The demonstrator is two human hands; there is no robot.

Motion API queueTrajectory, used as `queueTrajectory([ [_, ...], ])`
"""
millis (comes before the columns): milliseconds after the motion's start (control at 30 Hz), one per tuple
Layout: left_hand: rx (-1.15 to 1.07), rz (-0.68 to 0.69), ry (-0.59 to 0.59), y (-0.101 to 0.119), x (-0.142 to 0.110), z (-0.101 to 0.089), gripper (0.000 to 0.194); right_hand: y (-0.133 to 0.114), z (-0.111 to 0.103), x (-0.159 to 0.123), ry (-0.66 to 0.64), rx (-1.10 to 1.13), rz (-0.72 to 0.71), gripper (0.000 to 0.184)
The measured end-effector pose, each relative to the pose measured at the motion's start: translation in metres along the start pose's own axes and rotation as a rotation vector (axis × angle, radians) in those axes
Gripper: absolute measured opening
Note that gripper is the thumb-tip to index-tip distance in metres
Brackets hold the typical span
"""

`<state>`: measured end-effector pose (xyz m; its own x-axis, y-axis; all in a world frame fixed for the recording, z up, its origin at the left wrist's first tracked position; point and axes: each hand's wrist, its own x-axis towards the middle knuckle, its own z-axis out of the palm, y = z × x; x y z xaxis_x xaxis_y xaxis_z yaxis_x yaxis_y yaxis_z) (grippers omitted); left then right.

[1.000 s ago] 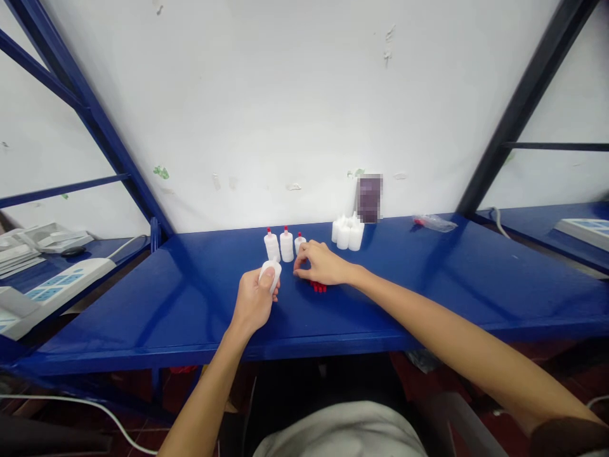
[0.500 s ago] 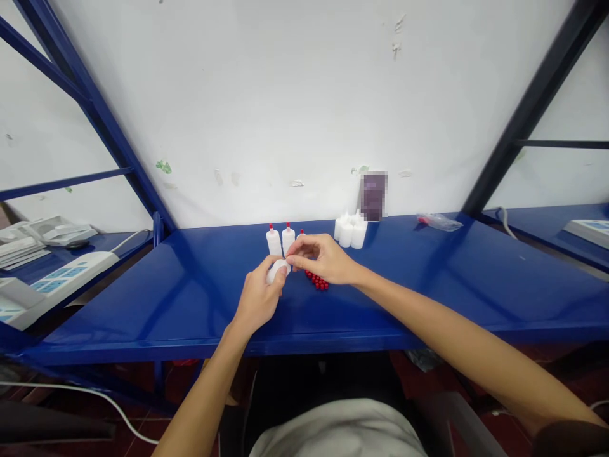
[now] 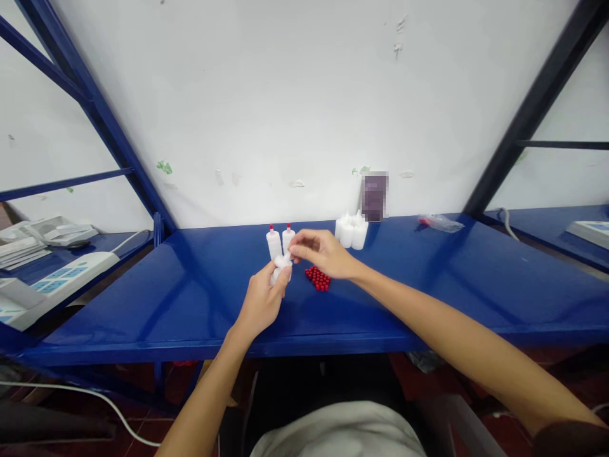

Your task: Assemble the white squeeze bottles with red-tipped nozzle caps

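Note:
My left hand [image 3: 261, 294] is closed round a small white squeeze bottle [image 3: 280, 273], which tilts with its nozzle up toward the right. At the nozzle my right hand [image 3: 320, 252] pinches with thumb and fingertips; whether a cap sits between them is hidden. Just below my right hand, a cluster of small red caps [image 3: 318, 278] lies on the blue table [image 3: 200, 285]. Behind my hands stand two upright white bottles, a left one [image 3: 274, 244] and a right one [image 3: 288, 237], each with a red cap on top.
Several white bottles without red caps [image 3: 351, 232] stand together at the back, beside a blurred dark purple box [image 3: 374, 198] against the wall. A clear plastic bag [image 3: 441, 223] with something red lies farther right. White power strips [image 3: 71, 276] rest on the left-hand table.
My right hand has shifted slightly up, and the bottle's nozzle now shows between my hands. More of the red caps is visible. A red-topped item behind my right hand is now hidden.

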<state>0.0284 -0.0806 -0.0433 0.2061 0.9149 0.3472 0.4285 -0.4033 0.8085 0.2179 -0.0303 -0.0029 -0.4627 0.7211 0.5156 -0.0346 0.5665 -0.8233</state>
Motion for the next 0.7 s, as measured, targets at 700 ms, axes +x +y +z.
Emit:
queueTrajectory([
  [700, -0.235, -0.085, -0.165, 0.004, -0.013, -0.007, 0.040, 0.036, -0.050, 0.021, 0.154, -0.746, 0.068, 0.032],
])
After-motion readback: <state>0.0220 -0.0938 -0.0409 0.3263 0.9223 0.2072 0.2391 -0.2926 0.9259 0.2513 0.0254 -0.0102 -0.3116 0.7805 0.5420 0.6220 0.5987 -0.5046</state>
